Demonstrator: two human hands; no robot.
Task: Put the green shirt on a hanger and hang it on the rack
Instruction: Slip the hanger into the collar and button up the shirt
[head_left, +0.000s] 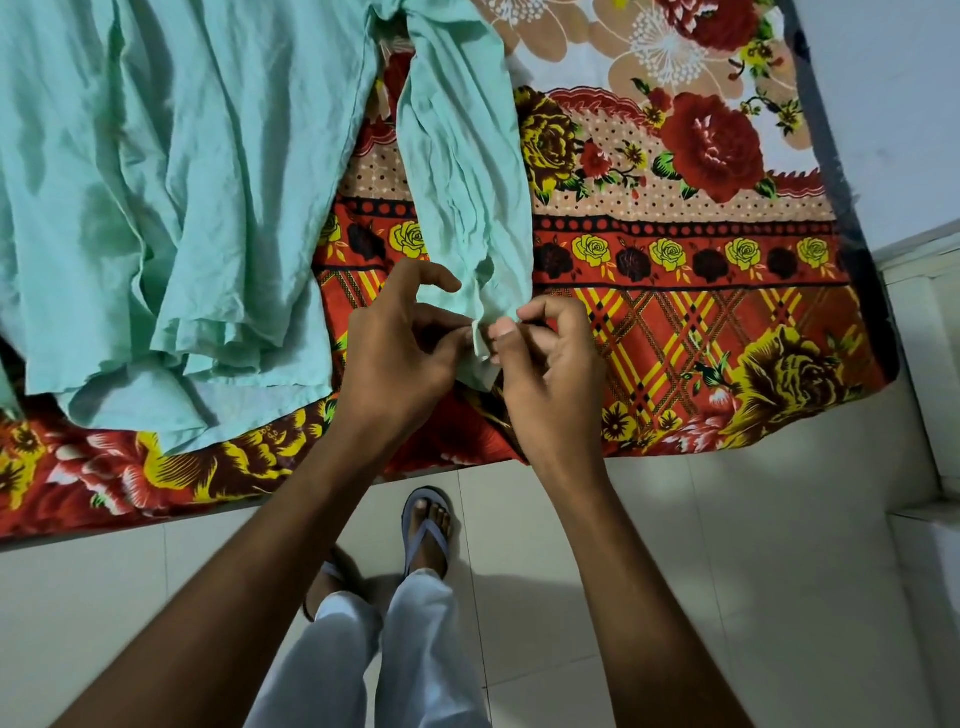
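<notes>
Fingertips of both hands pinched the cuff (480, 343) of one sleeve of the green shirt (156, 182): the left hand (400, 353) from the left, the right hand (545, 364) opposite. The shirt lay spread flat on a floral bedsheet (701, 322). No hanger or rack showed. Straightening the cuff gently, without dragging the body, would probably ease hanging.

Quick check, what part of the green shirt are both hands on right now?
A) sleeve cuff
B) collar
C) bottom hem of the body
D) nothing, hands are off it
A: the left hand and the right hand both pinch the end of the sleeve of the green shirt, which lies spread on the floral bedsheet.
</notes>
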